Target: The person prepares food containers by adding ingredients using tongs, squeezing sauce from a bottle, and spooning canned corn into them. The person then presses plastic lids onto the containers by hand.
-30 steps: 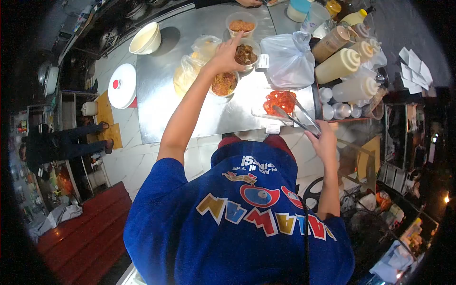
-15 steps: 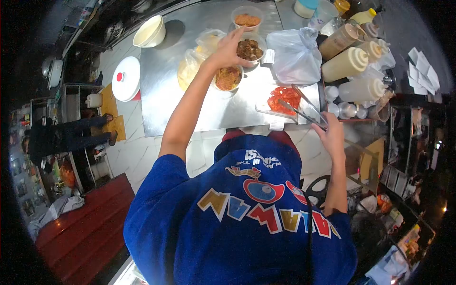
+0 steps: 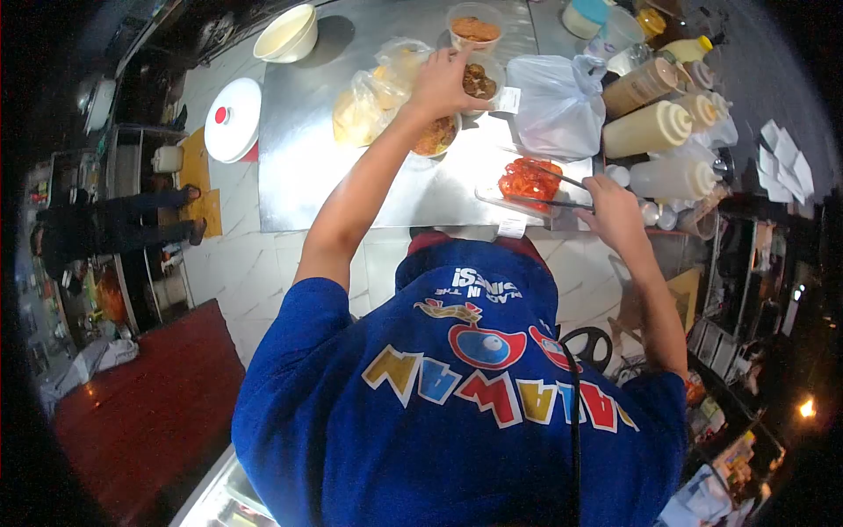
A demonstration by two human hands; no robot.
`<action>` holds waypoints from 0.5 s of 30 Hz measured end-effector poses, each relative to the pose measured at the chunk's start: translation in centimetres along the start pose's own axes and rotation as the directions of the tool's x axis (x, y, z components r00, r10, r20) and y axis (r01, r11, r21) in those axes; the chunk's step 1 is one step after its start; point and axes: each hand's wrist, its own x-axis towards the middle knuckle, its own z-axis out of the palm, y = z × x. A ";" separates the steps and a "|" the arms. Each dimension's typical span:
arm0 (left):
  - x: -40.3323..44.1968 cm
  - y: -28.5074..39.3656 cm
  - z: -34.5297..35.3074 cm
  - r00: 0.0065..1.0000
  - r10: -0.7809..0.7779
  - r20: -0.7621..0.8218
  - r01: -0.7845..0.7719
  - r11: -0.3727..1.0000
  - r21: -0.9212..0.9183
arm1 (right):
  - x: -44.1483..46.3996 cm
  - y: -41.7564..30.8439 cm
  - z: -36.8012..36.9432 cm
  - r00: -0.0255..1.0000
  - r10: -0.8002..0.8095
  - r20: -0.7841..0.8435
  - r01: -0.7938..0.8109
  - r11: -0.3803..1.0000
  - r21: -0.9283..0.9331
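Observation:
My left hand (image 3: 441, 85) is spread over the near-left rim of a round tub of dark brown food (image 3: 479, 82), its fingers around the side. Below it sits a tub of orange-brown food (image 3: 436, 138), partly covered by my wrist. Another tub with orange food (image 3: 475, 29) stands beyond. In my right hand (image 3: 612, 211) are metal tongs (image 3: 562, 204), their two arms apart around red food (image 3: 529, 180) in a shallow clear tray (image 3: 492, 194). Left of my left hand lie clear bags with yellowish contents (image 3: 357, 114).
A tied white plastic bag (image 3: 558, 105) is right of the tubs, beside squeeze bottles (image 3: 650, 130). At left are a cream bowl (image 3: 288, 35) and a white lid with a red knob (image 3: 234, 120). Another person (image 3: 114, 228) stands far left.
My right hand has moved up and the tongs have swung over the red food, lying more level. My left hand stays at the dark food tub. The view has shifted slightly.

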 end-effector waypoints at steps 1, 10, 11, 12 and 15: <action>-0.1 -0.2 0.0 1.000 0.003 -0.008 -0.003 1.000 0.007 | 0.2 0.0 0.0 1.000 -0.001 -0.002 0.001 1.000 0.006; 0.6 -2.1 0.0 0.973 0.177 0.145 -0.155 0.976 -0.155 | -0.3 0.5 -0.1 0.999 -0.032 -0.012 0.032 0.998 0.051; 0.4 -2.2 0.2 0.967 0.213 0.138 -0.188 0.966 -0.175 | -0.2 0.7 0.0 1.000 -0.028 -0.002 0.028 0.998 0.051; 0.2 -2.0 0.3 0.960 0.246 0.130 -0.219 0.956 -0.196 | -0.1 0.9 0.2 1.000 -0.027 0.009 0.027 0.998 0.049; -0.1 -1.6 0.3 0.960 0.255 0.118 -0.229 0.953 -0.197 | -0.2 1.6 1.2 1.000 -0.012 -0.010 0.013 0.998 0.066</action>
